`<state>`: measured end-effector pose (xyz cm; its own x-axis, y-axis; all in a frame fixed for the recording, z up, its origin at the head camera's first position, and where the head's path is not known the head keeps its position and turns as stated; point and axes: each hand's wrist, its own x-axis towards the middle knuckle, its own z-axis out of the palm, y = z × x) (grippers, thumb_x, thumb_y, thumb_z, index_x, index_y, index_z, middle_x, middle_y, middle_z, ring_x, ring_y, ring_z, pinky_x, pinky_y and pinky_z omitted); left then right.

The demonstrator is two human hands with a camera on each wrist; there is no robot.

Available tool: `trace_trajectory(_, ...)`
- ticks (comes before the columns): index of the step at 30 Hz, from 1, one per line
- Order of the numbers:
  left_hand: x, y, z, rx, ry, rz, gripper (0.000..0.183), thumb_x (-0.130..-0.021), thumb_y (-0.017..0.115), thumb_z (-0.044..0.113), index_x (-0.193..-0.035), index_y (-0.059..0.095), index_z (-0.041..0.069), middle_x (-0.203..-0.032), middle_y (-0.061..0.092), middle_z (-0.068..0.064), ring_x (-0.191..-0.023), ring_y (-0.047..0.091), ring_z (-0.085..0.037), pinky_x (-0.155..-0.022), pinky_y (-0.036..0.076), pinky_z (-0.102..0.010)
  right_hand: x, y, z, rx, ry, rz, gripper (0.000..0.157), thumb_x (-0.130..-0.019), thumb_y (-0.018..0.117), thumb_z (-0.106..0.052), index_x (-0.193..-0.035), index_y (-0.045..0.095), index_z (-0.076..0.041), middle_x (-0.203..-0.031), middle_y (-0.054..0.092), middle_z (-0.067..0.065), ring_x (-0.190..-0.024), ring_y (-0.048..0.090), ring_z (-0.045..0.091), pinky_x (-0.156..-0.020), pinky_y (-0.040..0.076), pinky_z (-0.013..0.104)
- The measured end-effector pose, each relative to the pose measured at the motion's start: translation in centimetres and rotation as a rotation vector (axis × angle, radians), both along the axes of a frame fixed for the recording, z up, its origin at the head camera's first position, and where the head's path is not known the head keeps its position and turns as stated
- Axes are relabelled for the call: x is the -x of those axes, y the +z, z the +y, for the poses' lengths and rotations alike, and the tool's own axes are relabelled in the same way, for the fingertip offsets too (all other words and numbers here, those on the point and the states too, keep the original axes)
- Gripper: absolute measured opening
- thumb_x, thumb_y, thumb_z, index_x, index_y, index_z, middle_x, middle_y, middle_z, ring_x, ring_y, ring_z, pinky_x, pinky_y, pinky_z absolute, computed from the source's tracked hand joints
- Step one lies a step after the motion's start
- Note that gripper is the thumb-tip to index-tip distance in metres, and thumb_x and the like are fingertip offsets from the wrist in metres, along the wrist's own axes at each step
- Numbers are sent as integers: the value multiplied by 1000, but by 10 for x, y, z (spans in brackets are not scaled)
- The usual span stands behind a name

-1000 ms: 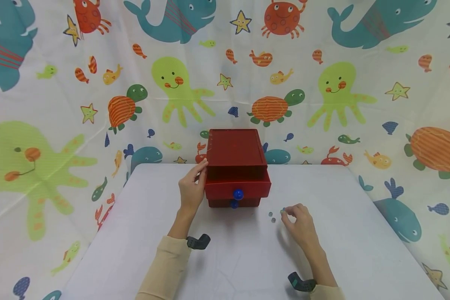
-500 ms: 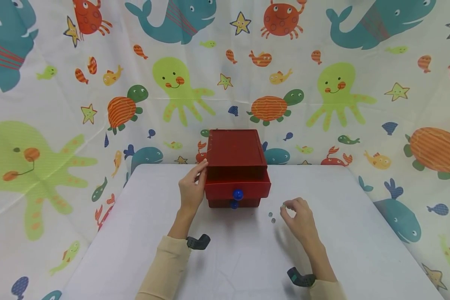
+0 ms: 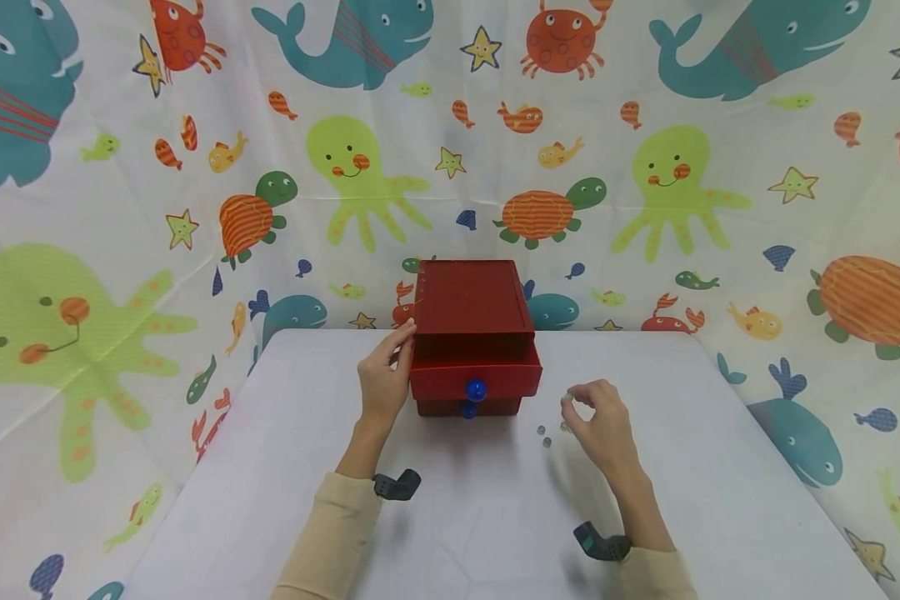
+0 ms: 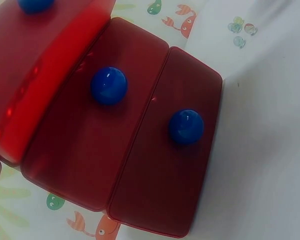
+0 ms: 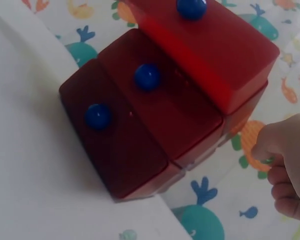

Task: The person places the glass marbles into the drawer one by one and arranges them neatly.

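Note:
A small red chest of drawers [image 3: 468, 296] with blue round knobs stands at the table's back, its top drawer [image 3: 450, 379] pulled out. My left hand [image 3: 384, 383] rests its fingers against the chest's left side. Right of the chest, my right hand [image 3: 603, 425] pinches a small glassy marble between thumb and fingertips, above the table; in the right wrist view the fingers [image 5: 285, 187] curl and mostly hide it. Below that hand lie several clear marbles [image 3: 547, 442], also seen as a loose marble cluster [image 4: 238, 28] in the left wrist view. The drawer's inside is dark.
A white table [image 3: 465, 517] extends around the chest. Behind it hangs a white curtain [image 3: 435, 225] printed with sea animals. Two lower drawers, a middle drawer [image 4: 85, 140] and a bottom drawer [image 4: 160, 170], are pushed in beneath the top one.
My right hand has risen and moved slightly away from me with the pinched marble, uncovering another marble on the table. The left hand and the chest stay in place.

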<state>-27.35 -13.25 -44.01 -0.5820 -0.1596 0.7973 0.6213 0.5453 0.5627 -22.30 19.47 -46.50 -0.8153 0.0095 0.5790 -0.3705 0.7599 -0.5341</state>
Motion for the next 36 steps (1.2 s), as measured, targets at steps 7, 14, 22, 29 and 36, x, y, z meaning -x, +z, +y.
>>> trace_trajectory(7, 0, 0, 0, -2, -6, -4, 27, -99, 62, 13, -124, 71, 7, -126, 72, -8, -114, 71, -22, -83, 61, -27, 1, 11, -3, 23, 5, 19, 16, -87, 76, -12, -99, 69, -4, -98, 67, 9, -94, 65, 23, -84, 63, 47)
trace_trajectory(14, 1, 0, 1, -4, 0, 17, 27, -98, 64, 11, -124, 71, 7, -126, 72, -9, -113, 71, -24, -82, 62, -31, 4, 20, -6, 29, 20, 83, 14, -87, 76, -12, -97, 69, -5, -97, 67, 8, -92, 66, 22, -83, 63, 46)
trace_trajectory(22, 0, 0, 0, 0, 4, 9, 27, -99, 63, 13, -124, 71, 8, -126, 72, -7, -113, 71, -22, -83, 61, -26, 4, 30, -11, 32, 30, 127, 16, -86, 77, -13, -97, 70, -5, -97, 68, 8, -93, 67, 22, -82, 64, 46)
trace_trajectory(29, 1, 0, 0, -3, -1, -1, 27, -99, 62, 14, -124, 71, 8, -127, 71, -6, -114, 71, -20, -84, 61, -28, 5, 36, -15, 39, 29, 161, 15, -88, 76, -15, -99, 70, -6, -98, 68, 6, -93, 66, 18, -87, 61, 26)
trace_trajectory(36, 0, -1, 0, -1, 7, -9, 27, -100, 62, 14, -125, 71, 8, -127, 72, -7, -114, 71, -21, -84, 62, -31, 8, 44, -22, 77, 78, 242, 16, -87, 76, -12, -98, 70, -3, -98, 69, 8, -92, 66, 21, -91, 40, -3)
